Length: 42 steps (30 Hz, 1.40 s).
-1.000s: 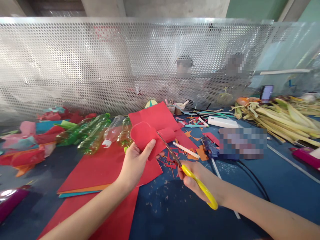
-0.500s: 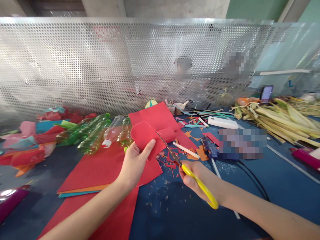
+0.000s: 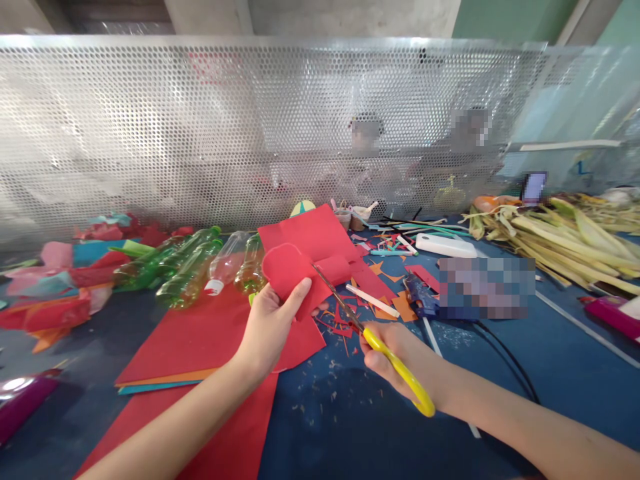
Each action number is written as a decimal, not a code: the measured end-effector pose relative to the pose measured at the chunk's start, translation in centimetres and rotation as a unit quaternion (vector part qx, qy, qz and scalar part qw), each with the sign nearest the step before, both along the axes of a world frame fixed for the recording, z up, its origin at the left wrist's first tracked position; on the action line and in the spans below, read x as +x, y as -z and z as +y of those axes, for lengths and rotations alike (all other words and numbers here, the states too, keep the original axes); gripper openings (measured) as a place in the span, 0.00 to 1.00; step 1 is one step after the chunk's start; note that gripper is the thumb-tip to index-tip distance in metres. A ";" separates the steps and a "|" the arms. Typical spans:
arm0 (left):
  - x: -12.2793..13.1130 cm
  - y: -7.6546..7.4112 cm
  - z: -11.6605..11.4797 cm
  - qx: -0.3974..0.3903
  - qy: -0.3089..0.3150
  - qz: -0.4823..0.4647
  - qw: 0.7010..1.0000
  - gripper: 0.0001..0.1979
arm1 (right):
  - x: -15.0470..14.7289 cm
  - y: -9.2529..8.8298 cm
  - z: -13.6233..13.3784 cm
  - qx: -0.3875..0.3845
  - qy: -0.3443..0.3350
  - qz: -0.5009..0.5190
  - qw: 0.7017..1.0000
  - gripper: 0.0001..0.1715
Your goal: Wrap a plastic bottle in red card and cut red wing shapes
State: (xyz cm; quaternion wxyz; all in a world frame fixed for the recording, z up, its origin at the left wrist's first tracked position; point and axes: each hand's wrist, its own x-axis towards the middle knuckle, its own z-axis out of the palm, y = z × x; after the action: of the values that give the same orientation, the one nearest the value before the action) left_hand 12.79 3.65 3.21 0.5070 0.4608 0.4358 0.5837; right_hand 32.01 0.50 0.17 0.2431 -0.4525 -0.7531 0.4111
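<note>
Between its thumb and fingers my left hand (image 3: 273, 323) pinches a red sheet (image 3: 310, 233) that looks like craft foam or stiff paper. The sheet has a rounded, partly cut outline at its left, and a strip of it curls over near the blades. My right hand (image 3: 395, 360) is closed around yellow-handled scissors (image 3: 400, 370), whose blades meet the sheet just right of my left thumb. Larger red sheets (image 3: 195, 340) lie on the table below my left forearm, with orange and blue sheets under the upper one.
Green and clear plastic bottles (image 3: 187, 273) lie left, beside colourful tissue pieces (image 3: 55, 287). Red and orange scraps (image 3: 345, 320) litter the middle. A blue glue gun (image 3: 423, 297) with a cord and dried husks (image 3: 575, 240) are to the right. A perforated metal screen (image 3: 200, 133) stands behind.
Hardly anything differs. Both hands, the scissors and the red sheet keep almost the same positions, with only a tiny shift of the view.
</note>
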 end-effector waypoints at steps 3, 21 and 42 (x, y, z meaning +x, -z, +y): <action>-0.3 0.3 0.2 -0.005 0.004 0.006 1.000 0.17 | -0.1 -0.1 0.0 0.003 0.000 -0.006 1.000 0.43; -0.7 1.2 0.8 -0.004 0.035 0.017 0.999 0.13 | 0.3 -0.9 -0.4 0.048 -0.065 -0.018 0.997 0.41; -0.6 1.2 0.3 -0.025 0.098 0.082 0.991 0.18 | 0.2 -0.1 0.0 0.066 -0.043 0.002 0.997 0.41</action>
State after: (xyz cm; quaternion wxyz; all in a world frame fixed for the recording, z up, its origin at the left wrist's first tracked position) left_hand 12.24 3.93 2.02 0.5360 0.5347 0.4430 0.4803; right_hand 32.22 0.53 0.23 0.2556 -0.4018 -0.7969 0.3718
